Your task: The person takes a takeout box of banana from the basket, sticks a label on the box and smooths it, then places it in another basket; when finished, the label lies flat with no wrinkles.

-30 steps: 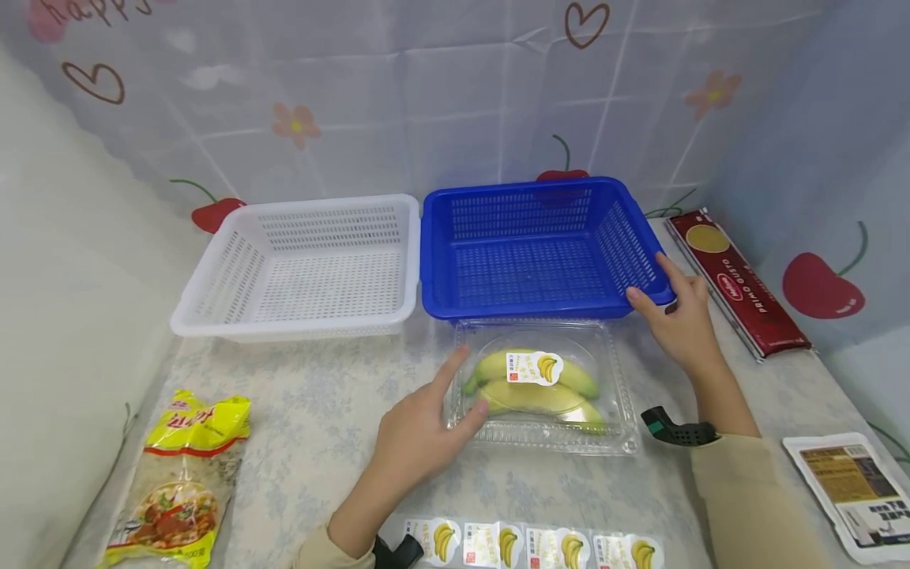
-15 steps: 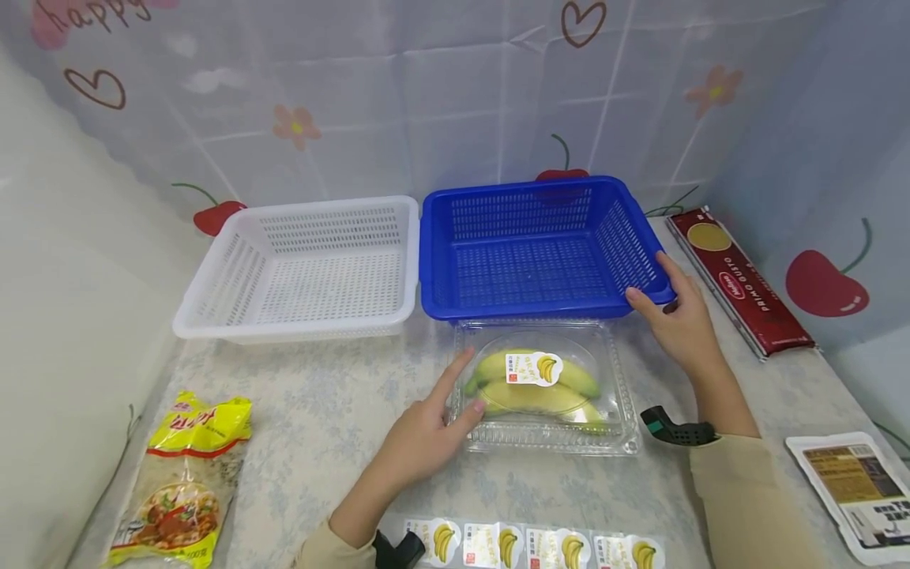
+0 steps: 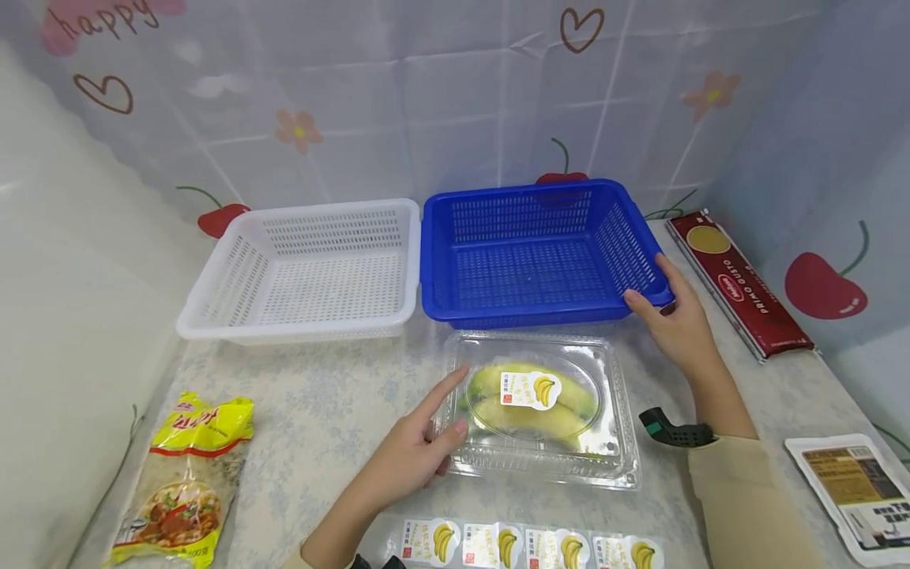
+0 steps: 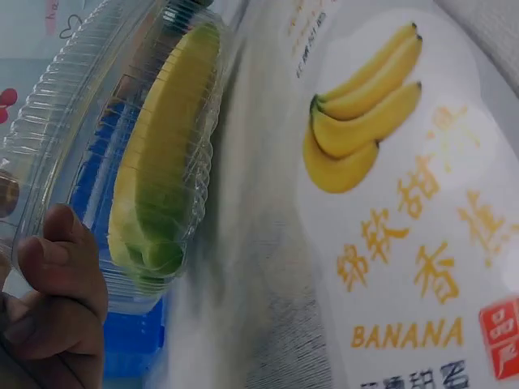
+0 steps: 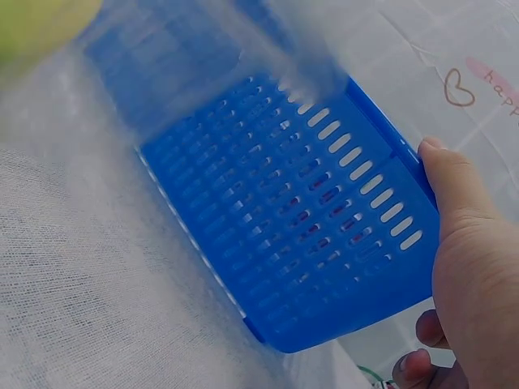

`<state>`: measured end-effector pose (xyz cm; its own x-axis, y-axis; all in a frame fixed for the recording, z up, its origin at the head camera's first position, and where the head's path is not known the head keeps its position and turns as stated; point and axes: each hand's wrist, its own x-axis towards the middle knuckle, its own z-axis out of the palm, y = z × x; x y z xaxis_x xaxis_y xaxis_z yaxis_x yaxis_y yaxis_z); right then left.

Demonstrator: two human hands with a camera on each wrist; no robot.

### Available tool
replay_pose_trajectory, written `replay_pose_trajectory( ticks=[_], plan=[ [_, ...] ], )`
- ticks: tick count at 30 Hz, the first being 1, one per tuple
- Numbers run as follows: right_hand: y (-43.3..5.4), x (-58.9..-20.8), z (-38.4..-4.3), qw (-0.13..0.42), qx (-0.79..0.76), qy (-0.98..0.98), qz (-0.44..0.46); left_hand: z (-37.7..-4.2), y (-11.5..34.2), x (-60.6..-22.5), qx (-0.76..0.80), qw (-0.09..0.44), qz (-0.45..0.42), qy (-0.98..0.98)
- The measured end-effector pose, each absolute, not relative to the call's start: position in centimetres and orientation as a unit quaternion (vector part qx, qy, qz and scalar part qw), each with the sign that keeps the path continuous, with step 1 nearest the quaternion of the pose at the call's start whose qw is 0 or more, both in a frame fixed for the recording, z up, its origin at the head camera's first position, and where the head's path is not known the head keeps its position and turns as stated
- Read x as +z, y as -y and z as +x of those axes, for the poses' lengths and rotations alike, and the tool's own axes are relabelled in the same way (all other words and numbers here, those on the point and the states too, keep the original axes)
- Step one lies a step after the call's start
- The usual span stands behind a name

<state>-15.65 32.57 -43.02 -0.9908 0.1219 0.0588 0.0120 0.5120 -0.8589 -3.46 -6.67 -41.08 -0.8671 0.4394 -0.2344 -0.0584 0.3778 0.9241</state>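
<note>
A clear plastic clamshell box [image 3: 526,470] holds bananas [image 3: 490,382] and bears a banana label [image 3: 532,390] on its lid. My left hand [image 3: 405,458] grips the box's left edge, the thumb on the near corner. In the left wrist view, curled fingers [image 4: 61,267] press at the box's rim, and the box looks raised and tilted. My right hand [image 3: 678,324] holds the front right corner of the blue basket [image 3: 526,314]. In the right wrist view, the thumb [image 5: 450,174] lies on that basket's rim, with fingertips curled outside the wall.
Left of the blue basket stands a white basket [image 3: 320,328]. A strip of banana stickers [image 3: 494,545] lies at the front. A noodle bag [image 3: 181,482] is at left, a red pasta packet [image 3: 742,288] at right, and a white packet [image 3: 853,494] at front right.
My left hand has taken hold of the box and drawn its near side toward me. The box now sits apart from the blue basket and tilts, with more glare on its lid. The right hand stays.
</note>
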Motion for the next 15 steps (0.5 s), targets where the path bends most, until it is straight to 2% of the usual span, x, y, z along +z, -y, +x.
replay_pose_trajectory(
  ticks=[9, 15],
  plan=[
    [-32.4, -43.1, -15.5, 0.053, 0.488, 0.869, -0.056, -2.1, 8.1, -36.6, 0.562, 0.228, 0.109, -0.787],
    [-32.2, -43.4, -15.7, 0.074, 0.495, 0.864, -0.042, -3.3, 8.9, -34.0, 0.603, 0.187, 0.141, -0.763]
  ],
)
